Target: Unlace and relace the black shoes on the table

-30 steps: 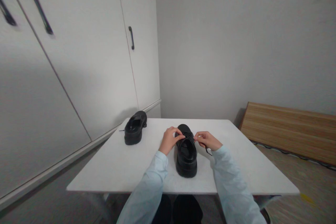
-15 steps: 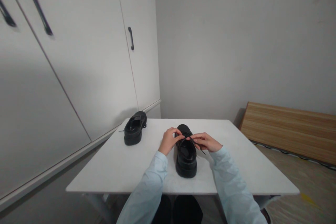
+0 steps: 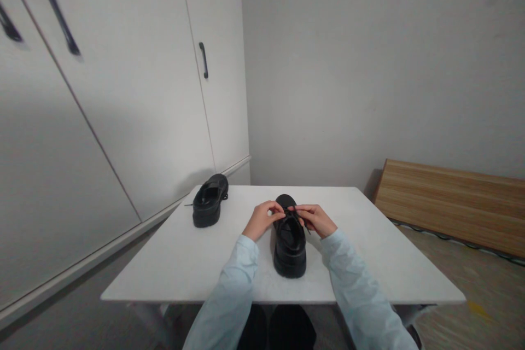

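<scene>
black lace-up shoe (image 3: 290,254) sits upright on the white table (image 3: 176,268), heel toward the person and toe pointing away. the left hand (image 3: 262,219) has its finger and thumb close together, and seems to pinch the laces (image 3: 289,212) on the shoe's left side. the right hand (image 3: 315,219) is narrow too, pinching the laces on the shoe's right side, with a thin loose end poking out below the fingers.

the shoe looks smooth, like leather, so i guess it bends a little on top but is stiff at the thick sole. it should be tough, and a bit heavy. the laces look thin, soft and light, and may slip, so fingertips suit them best. for the shoe itself, the heel or the rim of its opening would be a good place to hold.

the table's near edge is near the shoe's heel, and the far edge is just past its toe. a wide stretch of tabletop runs to the shoe's right. a second black shoe (image 3: 208,210) stands to its left, farther away and well apart.
</scene>
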Motion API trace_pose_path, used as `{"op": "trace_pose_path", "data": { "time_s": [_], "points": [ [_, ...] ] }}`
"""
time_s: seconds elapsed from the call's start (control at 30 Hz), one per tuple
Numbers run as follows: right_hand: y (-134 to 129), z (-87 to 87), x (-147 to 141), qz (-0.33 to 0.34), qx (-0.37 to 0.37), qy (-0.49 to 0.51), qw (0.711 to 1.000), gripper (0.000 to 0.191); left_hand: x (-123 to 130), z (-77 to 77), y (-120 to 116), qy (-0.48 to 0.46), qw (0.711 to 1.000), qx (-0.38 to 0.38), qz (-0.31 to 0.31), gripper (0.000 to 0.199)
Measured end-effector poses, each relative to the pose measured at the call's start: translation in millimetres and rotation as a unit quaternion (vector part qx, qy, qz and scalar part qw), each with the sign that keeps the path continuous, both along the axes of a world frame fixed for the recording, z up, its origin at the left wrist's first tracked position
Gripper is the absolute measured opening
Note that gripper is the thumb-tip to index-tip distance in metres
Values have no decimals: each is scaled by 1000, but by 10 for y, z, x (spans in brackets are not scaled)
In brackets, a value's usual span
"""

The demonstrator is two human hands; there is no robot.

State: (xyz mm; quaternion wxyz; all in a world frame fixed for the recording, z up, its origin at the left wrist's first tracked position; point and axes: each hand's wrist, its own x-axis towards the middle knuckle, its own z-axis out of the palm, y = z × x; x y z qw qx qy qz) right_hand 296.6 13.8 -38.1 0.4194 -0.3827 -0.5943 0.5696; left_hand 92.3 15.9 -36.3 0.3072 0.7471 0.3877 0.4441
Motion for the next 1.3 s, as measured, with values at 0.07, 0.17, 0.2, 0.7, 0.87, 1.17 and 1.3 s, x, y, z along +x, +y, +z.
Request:
{"op": "trace_pose_path", "data": {
  "time_s": [0.07,0.17,0.2,0.7,0.87,1.17,1.3],
  "points": [
    [12,-16,-9,-9,-10,7,1000,48,-46,-1,20,8,1000,-11,-23,13],
    [21,-28,-17,-16,-19,20,999,47,-104,13,25,22,999,-29,-37,14],
    [21,-31,-19,-17,-19,24,999,47,-118,20,20,26,998,-31,-40,14],
    [-12,12,-60,-9,-16,40,999,45,-168,93,-17,46,996,75,-16,15],
    [-14,12,-65,-7,-12,41,999,45,-172,45,36,66,990,120,44,22],
    [-7,-2,-69,-14,-16,42,999,43,-94,-17,34,144,956,241,90,20],
    [-6,1,-70,-12,-14,37,999,43,-34,-3,-2,144,954,248,87,21]
  ]
}}
